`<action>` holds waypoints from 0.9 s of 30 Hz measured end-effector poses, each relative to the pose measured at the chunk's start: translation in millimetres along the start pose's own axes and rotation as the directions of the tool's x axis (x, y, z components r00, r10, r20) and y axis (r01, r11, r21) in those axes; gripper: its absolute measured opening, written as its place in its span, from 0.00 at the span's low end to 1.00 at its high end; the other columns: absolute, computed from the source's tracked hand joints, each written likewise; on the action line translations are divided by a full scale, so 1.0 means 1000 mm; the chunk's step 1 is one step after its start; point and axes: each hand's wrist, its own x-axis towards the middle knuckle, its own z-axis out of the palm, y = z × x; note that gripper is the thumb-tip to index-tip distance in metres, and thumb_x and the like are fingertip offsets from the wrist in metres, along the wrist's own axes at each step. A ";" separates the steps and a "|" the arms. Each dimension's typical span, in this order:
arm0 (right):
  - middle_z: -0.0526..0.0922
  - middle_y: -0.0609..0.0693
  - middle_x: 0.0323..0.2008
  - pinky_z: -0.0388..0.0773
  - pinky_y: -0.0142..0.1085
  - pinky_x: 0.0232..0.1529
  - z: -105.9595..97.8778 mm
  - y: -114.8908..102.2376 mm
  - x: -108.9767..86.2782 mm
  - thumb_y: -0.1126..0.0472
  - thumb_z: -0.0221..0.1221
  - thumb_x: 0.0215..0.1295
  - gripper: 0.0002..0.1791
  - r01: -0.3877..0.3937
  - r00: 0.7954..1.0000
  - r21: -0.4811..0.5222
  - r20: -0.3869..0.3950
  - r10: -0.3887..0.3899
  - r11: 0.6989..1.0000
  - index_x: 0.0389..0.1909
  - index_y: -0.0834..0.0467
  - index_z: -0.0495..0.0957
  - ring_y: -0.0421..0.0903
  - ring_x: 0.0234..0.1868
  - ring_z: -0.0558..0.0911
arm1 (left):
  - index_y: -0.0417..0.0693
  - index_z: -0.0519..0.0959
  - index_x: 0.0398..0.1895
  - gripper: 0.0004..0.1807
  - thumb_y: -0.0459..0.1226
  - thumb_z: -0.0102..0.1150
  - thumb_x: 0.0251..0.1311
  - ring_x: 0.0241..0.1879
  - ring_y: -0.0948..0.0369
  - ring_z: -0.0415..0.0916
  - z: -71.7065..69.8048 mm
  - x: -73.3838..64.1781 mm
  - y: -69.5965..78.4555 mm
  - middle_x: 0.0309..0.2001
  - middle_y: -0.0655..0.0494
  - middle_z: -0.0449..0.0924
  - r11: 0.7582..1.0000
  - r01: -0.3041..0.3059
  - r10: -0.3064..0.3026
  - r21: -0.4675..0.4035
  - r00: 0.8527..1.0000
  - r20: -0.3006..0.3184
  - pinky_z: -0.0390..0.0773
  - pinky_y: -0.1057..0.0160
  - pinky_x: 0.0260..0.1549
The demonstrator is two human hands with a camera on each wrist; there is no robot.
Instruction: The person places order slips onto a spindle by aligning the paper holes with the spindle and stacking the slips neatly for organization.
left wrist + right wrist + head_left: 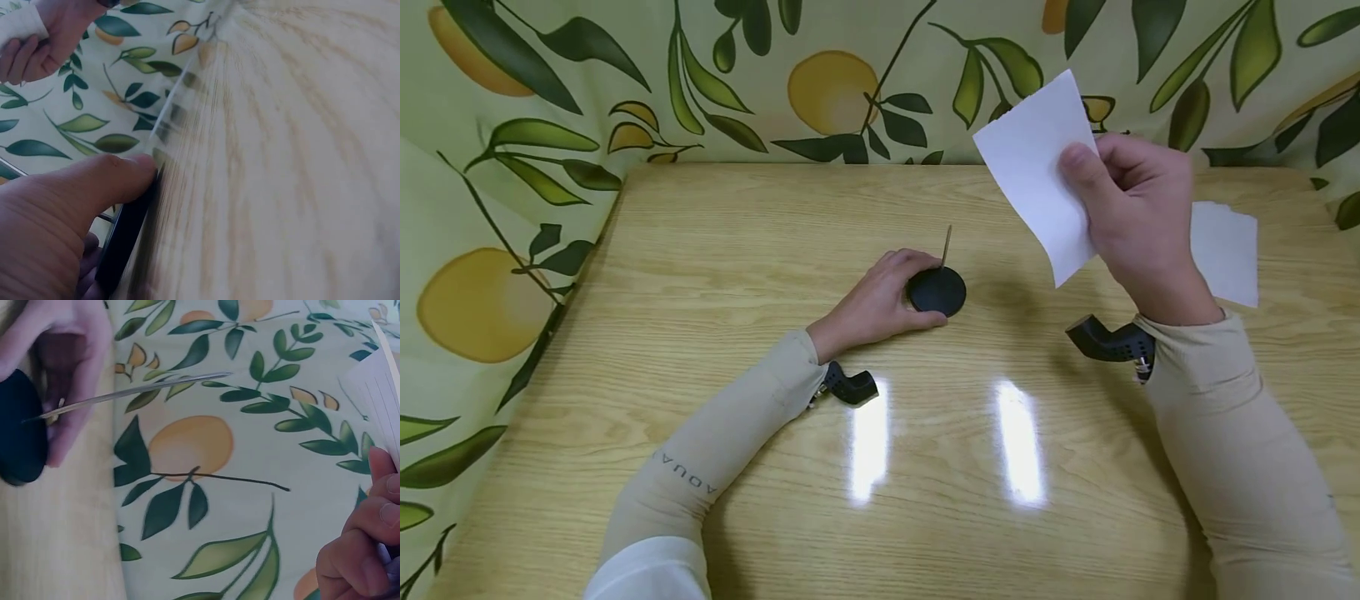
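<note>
A paper spike stands on the wooden table, its round black base flat and its thin metal pin pointing up. My left hand grips the base from the left, thumb along the near rim and fingers round the far side. In the left wrist view the thumb presses on the edge of the dark base. Raised above the table to the right, my right hand pinches a white paper sheet between thumb and fingers. The sheet is slightly bent, one edge looks torn, and it is apart from the pin.
Several white paper sheets lie in a pile on the table at the right, partly behind the right wrist. A fruit-and-leaf patterned cloth hangs along the back and left edges of the table. Each wrist carries a black camera mount.
</note>
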 end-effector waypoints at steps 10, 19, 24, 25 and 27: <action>0.81 0.39 0.17 0.73 0.27 0.16 0.002 0.008 -0.002 0.57 0.64 0.63 0.12 -0.094 0.990 -0.214 0.085 0.115 0.972 0.25 0.60 0.82 0.35 0.15 0.78 | 0.55 0.68 0.68 0.35 0.54 0.63 0.59 0.62 0.63 0.70 -0.032 0.003 0.002 0.64 0.60 0.73 0.972 0.068 -0.075 -0.225 0.997 -0.026 0.70 0.60 0.63; 0.78 0.38 0.15 0.70 0.28 0.14 -0.001 0.009 -0.005 0.52 0.64 0.63 0.16 -0.095 0.975 -0.321 0.163 0.154 0.942 0.21 0.59 0.80 0.35 0.14 0.75 | 0.51 0.82 0.46 0.12 0.44 0.53 0.70 0.35 0.60 0.81 -0.077 0.013 0.044 0.38 0.54 0.84 0.882 -0.100 -0.009 -0.461 0.974 -0.227 0.80 0.60 0.45; 0.79 0.37 0.16 0.70 0.30 0.14 -0.005 0.006 -0.006 0.53 0.65 0.62 0.13 -0.076 0.957 -0.377 0.232 0.174 0.923 0.24 0.57 0.81 0.36 0.14 0.76 | 0.48 0.84 0.37 0.10 0.44 0.58 0.66 0.31 0.57 0.79 -0.076 0.013 0.060 0.31 0.57 0.82 0.884 -0.079 -0.040 -0.462 0.969 -0.243 0.79 0.62 0.37; 0.79 0.37 0.17 0.70 0.30 0.14 -0.006 0.005 -0.006 0.53 0.66 0.61 0.12 -0.072 0.952 -0.381 0.249 0.177 0.922 0.25 0.57 0.82 0.36 0.14 0.76 | 0.47 0.84 0.36 0.10 0.44 0.59 0.65 0.31 0.57 0.79 -0.076 0.012 0.061 0.30 0.57 0.82 0.886 -0.069 -0.047 -0.459 0.970 -0.237 0.79 0.62 0.36; 0.80 0.38 0.18 0.71 0.30 0.15 -0.006 0.004 -0.005 0.54 0.67 0.60 0.11 -0.066 0.944 -0.377 0.277 0.180 0.924 0.26 0.57 0.82 0.37 0.14 0.77 | 0.47 0.84 0.36 0.09 0.43 0.61 0.64 0.30 0.57 0.79 -0.079 0.011 0.062 0.29 0.56 0.82 0.898 -0.056 -0.050 -0.436 0.972 -0.228 0.79 0.63 0.35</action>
